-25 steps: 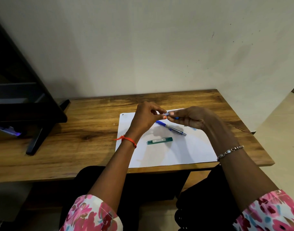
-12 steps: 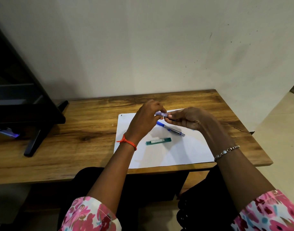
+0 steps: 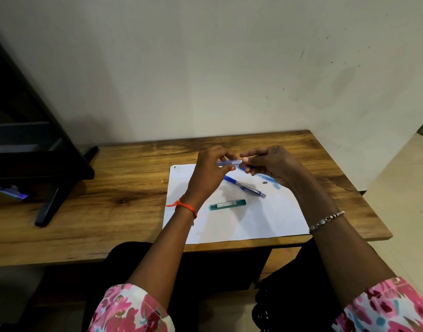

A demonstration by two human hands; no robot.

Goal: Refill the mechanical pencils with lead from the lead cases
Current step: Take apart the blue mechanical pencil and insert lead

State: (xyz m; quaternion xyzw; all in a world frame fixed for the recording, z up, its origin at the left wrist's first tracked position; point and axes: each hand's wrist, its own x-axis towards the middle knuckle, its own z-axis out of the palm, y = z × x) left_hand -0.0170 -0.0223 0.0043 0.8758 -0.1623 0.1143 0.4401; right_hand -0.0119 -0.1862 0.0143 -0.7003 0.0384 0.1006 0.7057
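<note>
Both hands are raised just above the wooden worktop (image 3: 114, 188), near its far edge. The left hand (image 3: 209, 172) pinches a clear, purplish lead case (image 3: 229, 162) between thumb and fingers, holding it level. The right hand (image 3: 269, 165) has its fingertips closed at the case's right end, with something blue showing under them. Below, on a white sheet of paper (image 3: 265, 221), a blue mechanical pencil (image 3: 244, 187) lies slanted, and a green lead case (image 3: 227, 204) rests just nearer the person.
</note>
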